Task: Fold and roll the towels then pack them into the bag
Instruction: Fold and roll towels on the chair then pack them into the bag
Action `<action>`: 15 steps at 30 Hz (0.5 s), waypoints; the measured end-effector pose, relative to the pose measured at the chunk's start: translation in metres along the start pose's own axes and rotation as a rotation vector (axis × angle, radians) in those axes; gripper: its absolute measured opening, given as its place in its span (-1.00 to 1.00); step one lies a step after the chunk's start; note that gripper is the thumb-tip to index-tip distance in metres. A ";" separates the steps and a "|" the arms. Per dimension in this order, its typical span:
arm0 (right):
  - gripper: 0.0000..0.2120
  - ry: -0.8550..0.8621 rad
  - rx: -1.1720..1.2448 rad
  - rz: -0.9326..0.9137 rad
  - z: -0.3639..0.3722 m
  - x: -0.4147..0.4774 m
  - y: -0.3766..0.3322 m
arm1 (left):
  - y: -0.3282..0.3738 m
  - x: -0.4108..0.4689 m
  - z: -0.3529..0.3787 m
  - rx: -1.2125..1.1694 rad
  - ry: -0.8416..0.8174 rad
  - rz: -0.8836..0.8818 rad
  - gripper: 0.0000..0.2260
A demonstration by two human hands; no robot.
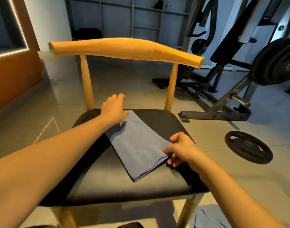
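A blue-grey towel [137, 143], folded into a long strip, lies diagonally on the black seat [108, 183] of a wooden chair. My left hand [114, 107] hovers at the strip's far end near the seat's back edge. Its fingers hang loosely curled and hold nothing. My right hand [182, 150] is at the strip's near right edge. Its index finger lies on top of the edge and the other fingers curl beneath it, pinching the layers. No bag is clearly in view.
The chair's curved wooden backrest [124, 48] stands just beyond my left hand. A loose weight plate [248, 147] lies on the tiled floor to the right, with a weight bench frame [223, 111] and loaded plates [275, 61] behind. Blue-grey cloth [206, 216] lies on the floor at lower right.
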State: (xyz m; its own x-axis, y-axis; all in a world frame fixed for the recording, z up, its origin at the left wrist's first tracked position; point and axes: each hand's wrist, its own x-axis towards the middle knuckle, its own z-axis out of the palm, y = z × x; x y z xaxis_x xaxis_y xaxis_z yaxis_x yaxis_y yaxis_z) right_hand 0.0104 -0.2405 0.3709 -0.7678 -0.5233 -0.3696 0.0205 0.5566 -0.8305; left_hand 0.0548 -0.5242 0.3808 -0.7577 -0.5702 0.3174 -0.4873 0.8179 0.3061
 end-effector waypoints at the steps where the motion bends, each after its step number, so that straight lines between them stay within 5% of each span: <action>1: -0.62 0.046 -0.111 -0.033 0.001 -0.001 0.001 | 0.008 -0.017 0.004 -0.051 -0.044 0.065 -0.62; 3: -0.66 0.073 -0.190 -0.074 0.000 -0.002 0.002 | 0.022 -0.057 0.003 -0.231 -0.144 0.190 -0.80; 5: -0.76 0.054 -0.109 -0.070 -0.003 -0.003 0.004 | 0.032 -0.100 -0.008 -0.403 -0.298 0.287 -0.77; 8: -0.89 0.016 0.023 -0.065 -0.010 -0.007 0.010 | 0.039 -0.154 -0.025 -0.266 -0.480 0.463 -0.62; 11: -0.91 0.031 0.049 -0.102 -0.012 -0.011 0.017 | 0.032 -0.179 -0.026 0.007 -0.373 0.622 -0.53; 15: -0.93 0.080 0.034 -0.142 -0.010 -0.016 0.021 | 0.020 -0.192 -0.032 0.065 -0.253 0.695 -0.70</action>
State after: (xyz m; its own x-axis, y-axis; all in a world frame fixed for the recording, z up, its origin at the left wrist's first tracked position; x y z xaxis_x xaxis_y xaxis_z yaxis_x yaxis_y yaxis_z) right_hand 0.0168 -0.2141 0.3636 -0.8130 -0.5415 -0.2141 -0.0714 0.4575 -0.8863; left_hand 0.2044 -0.4014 0.3551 -0.9737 0.1097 0.1996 0.1225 0.9910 0.0534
